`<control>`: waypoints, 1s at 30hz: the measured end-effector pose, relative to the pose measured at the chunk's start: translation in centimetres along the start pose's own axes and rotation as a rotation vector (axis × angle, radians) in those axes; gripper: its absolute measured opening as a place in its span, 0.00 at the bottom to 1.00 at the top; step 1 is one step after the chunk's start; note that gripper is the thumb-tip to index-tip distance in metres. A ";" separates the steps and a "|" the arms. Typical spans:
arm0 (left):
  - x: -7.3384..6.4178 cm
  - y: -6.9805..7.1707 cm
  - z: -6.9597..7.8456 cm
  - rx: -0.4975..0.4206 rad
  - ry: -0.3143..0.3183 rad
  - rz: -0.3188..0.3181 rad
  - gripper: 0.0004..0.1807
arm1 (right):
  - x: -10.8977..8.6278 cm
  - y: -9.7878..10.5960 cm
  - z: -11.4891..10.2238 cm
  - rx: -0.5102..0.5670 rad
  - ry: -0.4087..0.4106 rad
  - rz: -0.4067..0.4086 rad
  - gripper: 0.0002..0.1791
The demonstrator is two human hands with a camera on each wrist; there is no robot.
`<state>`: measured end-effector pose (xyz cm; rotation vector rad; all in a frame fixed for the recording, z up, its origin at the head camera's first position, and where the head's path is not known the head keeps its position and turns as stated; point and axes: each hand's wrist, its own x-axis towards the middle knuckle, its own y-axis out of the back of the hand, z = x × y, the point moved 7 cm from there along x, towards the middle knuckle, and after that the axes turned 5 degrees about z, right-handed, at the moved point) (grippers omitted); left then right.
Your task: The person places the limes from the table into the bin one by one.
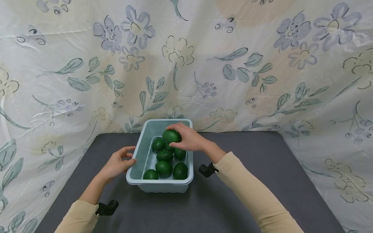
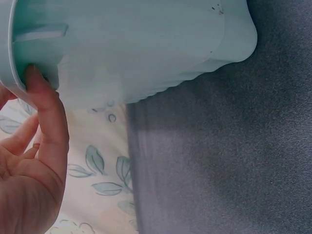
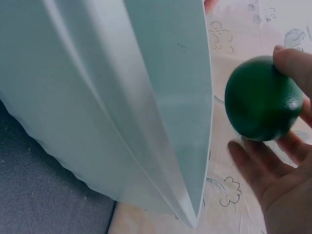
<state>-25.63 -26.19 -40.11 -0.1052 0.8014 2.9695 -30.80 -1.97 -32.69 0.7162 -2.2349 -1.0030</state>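
Note:
A pale blue-green plastic bin [image 1: 162, 187] stands on the dark table with several glossy dark green oval fruits inside, among them one fruit [image 1: 164, 168] near its front. My left hand [image 1: 117, 164] grips the bin's left rim; in the left wrist view, the thumb [image 2: 39, 90] presses up under the lip. Between the thumb and fingers of my right hand [image 1: 192, 137] is another green fruit [image 1: 171, 136], held over the back part of the bin. The right wrist view shows this fruit [image 3: 263, 97] above rim height, thumb on top and fingers below.
The dark grey tabletop [image 1: 247, 168] extends on both sides of the bin. A flower-printed cloth [image 1: 204, 71] hangs behind the table and along its sides. A black wrist camera mount [image 1: 207, 170] sits on the right sleeve, close to the bin's right side.

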 end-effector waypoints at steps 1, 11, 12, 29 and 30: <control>0.0 0.0 0.0 -0.003 0.003 0.002 0.32 | 0.0 -0.1 0.1 -0.001 -0.003 -0.009 0.32; 0.1 -0.1 0.0 0.005 0.008 0.006 0.33 | -0.6 0.6 0.7 -0.030 -0.037 -0.012 0.32; 0.1 -0.1 0.0 0.008 0.005 0.005 0.33 | -0.7 0.7 0.9 -0.028 -0.040 -0.009 0.31; -0.3 0.7 2.1 0.298 -0.135 0.016 0.27 | -4.7 5.4 4.0 -0.009 -0.085 0.171 0.20; -0.4 0.8 2.4 0.318 -0.147 0.021 0.27 | -5.1 5.7 4.3 -0.010 -0.094 0.173 0.20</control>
